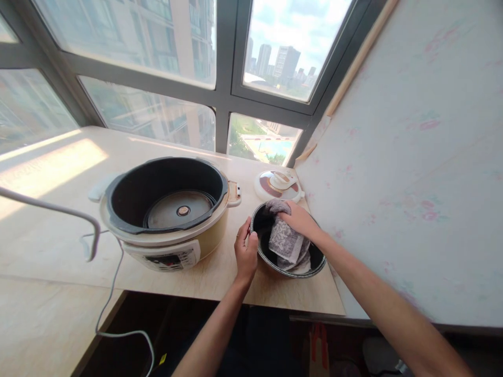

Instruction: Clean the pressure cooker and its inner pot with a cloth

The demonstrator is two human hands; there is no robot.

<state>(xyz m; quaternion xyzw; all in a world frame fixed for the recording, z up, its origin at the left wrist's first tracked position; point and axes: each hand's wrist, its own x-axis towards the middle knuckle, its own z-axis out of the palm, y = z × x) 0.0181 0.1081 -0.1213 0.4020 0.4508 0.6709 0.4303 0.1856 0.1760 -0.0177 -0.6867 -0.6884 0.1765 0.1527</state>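
Observation:
A dark inner pot (315, 262) sits on the wooden counter (63, 209) by the right wall. My left hand (245, 251) grips the pot's left rim, fingers closed on it. My right hand (301, 219) presses a grey patterned cloth (286, 242) into the pot, fingers closed on the cloth. To the left stands the cream cooker body (168, 212), its cavity open with the heating plate showing.
The cooker's lid (278, 185) lies on the counter behind the pot, near the window. A white cord (118, 293) hangs off the counter's front edge at the left. A papered wall (412, 173) closes the right side. Large windows run along the back.

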